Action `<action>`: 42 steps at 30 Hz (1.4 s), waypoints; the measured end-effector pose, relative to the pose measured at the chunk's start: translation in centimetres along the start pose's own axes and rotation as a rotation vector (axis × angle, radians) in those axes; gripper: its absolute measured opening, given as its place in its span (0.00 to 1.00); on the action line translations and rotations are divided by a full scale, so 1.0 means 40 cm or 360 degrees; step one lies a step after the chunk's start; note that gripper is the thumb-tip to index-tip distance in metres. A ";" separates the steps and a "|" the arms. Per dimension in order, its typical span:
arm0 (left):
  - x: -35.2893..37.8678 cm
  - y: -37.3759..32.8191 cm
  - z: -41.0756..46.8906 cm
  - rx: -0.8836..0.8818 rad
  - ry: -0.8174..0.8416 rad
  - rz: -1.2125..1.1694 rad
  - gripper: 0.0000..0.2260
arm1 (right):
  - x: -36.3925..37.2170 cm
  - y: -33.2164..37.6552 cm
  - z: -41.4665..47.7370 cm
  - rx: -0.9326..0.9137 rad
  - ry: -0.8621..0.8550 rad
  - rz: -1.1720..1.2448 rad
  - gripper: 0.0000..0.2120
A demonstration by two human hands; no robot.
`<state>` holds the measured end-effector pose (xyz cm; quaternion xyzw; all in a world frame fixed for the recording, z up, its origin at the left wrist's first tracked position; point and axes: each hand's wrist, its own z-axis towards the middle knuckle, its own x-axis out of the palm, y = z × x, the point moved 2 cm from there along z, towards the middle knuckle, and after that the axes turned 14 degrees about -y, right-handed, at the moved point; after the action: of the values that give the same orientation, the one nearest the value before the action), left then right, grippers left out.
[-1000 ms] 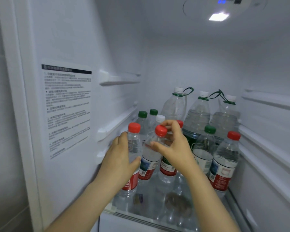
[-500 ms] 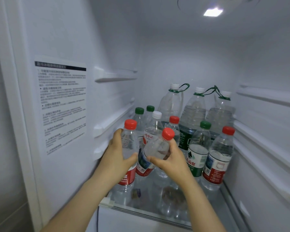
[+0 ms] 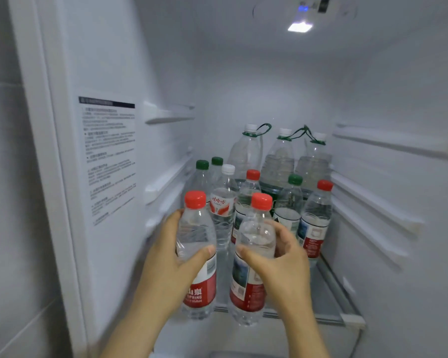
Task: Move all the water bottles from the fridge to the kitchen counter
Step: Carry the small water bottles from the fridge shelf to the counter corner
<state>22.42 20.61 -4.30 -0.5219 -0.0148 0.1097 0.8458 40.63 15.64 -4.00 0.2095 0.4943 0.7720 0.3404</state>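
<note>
My left hand [image 3: 166, 257] grips a red-capped, red-labelled water bottle [image 3: 199, 254] around its middle. My right hand [image 3: 287, 264] grips a second red-capped bottle [image 3: 254, 257] the same way. Both bottles are upright and held in front of the fridge shelf's front edge. Behind them on the glass shelf [image 3: 329, 288] stand several small bottles with green, white and red caps, such as the white-capped one [image 3: 224, 202] and a red-capped one [image 3: 317, 215] at the right. At the back stand three large bottles [image 3: 279, 161] with green carry loops.
White fridge walls close in on both sides, with shelf rails on the left wall [image 3: 166, 177] and right wall [image 3: 373, 202]. A printed sticker [image 3: 109, 156] is on the left wall. The interior light [image 3: 299, 27] glows at the top.
Both hands have drawn back toward me, each with a red-capped bottle. The right-hand bottle, tilted before, now stands upright; both are off the shelf and past its front edge.
</note>
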 end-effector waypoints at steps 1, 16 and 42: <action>-0.007 -0.010 -0.011 -0.0018 0.0067 -0.0054 0.32 | -0.016 0.016 -0.015 -0.0011 -0.0029 -0.0004 0.23; -0.080 -0.110 -0.167 0.0088 0.0547 -0.0547 0.32 | -0.203 0.168 -0.298 -0.0037 -0.0452 -0.0193 0.28; 0.034 -0.481 -0.744 0.0115 0.1451 -0.1019 0.37 | -0.782 0.466 -0.763 -0.0112 -0.1187 -0.0734 0.20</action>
<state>31.19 -13.56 -0.90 -0.4566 0.1984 -0.3891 0.7751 35.85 -31.44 0.36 0.3464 0.3448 0.5638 0.6658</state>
